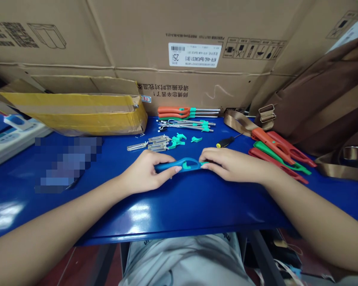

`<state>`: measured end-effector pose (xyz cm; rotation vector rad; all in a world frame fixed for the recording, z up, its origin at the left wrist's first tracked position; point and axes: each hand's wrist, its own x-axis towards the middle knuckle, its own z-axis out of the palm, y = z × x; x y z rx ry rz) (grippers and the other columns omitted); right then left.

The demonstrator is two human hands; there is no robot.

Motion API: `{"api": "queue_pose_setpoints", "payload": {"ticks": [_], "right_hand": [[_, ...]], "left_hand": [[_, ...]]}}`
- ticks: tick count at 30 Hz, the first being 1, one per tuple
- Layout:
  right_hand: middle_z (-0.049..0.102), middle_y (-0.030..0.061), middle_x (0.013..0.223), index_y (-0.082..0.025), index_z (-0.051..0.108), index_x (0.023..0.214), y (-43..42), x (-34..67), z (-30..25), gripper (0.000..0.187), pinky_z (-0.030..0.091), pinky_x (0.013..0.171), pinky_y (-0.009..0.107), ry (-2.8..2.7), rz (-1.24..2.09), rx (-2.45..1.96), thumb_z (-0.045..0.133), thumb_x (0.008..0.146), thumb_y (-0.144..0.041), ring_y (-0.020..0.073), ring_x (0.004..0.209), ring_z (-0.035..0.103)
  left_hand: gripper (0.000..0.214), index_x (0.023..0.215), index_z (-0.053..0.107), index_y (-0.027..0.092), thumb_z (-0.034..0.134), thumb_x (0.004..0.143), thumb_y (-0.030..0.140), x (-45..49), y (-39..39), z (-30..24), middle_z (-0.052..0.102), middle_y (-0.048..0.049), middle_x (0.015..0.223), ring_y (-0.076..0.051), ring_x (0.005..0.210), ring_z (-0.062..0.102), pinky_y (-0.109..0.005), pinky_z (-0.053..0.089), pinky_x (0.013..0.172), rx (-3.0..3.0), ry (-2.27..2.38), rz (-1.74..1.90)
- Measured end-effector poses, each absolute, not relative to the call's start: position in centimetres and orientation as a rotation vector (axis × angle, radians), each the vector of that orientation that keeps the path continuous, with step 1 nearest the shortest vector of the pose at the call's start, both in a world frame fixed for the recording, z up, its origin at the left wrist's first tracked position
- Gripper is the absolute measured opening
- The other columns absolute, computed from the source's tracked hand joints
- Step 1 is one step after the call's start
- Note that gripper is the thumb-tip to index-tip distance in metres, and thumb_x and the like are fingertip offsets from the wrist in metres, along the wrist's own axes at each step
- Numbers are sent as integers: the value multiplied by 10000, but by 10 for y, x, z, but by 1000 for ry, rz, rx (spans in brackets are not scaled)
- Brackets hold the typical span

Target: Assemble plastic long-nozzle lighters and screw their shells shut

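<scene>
A blue plastic handle (183, 164) with an oval opening lies low over the blue table (173, 206), held between both hands. My left hand (146, 171) is closed round its left end, thumb along the front. My right hand (226, 163) pinches the right end with fingers pressed together. Just behind the hands lie several small teal plastic clips (180, 140) and metal blade pieces (155, 144).
Red and green plastic handles (279, 153) lie at the right, orange-handled tools (185, 113) at the back, and a black-and-yellow screwdriver (226, 141) between them. A taped cardboard box (77, 111) sits back left, big cartons behind, a brown strapped bag (322, 103) at right, a power strip (8, 137) far left.
</scene>
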<state>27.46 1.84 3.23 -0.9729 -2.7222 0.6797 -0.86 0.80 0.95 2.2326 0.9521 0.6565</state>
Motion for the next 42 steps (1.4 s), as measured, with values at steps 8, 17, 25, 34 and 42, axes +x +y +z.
{"api": "queue_pose_setpoints", "payload": {"ticks": [8,17,25,34,42], "right_hand": [[663,73,940,-160,666,966,24,280,31,274,447,777,310,-2784,632,-989,462,1048,-324,190,833,617],[666,61,872,-146,690,958,22,279,25,249,392,687,282,-2695,328,-894,484,1026,-269,171,765,601],[624,37,805,-173,620,866,15,275,31,250,306,625,286,-2759,244,-953,446,1022,-263,158,690,548],[619,26,797,-178,572,805,11,273,34,252,314,632,280,-2850,379,-988,457,1011,-265,148,684,543],[674,37,902,-183,640,918,15,280,43,193,344,660,281,-2823,230,-1123,522,993,-315,174,771,599]], "left_hand": [[355,739,762,149,653,918,435,-7,10,10,719,-21,643,-115,580,584,-217,404,562,2021,1060,649],[439,660,704,125,698,871,509,-2,4,12,590,-17,516,-36,370,302,-202,173,374,1516,1061,628],[454,652,692,123,668,897,505,0,0,12,603,-17,520,-37,373,319,-196,193,375,1562,1040,641],[283,769,725,149,628,954,341,-4,-5,9,677,16,602,-89,518,578,-197,412,516,2217,966,803],[287,1187,685,153,555,1024,349,-12,11,6,745,-56,1063,-173,949,698,-269,516,870,2591,852,649]]}}
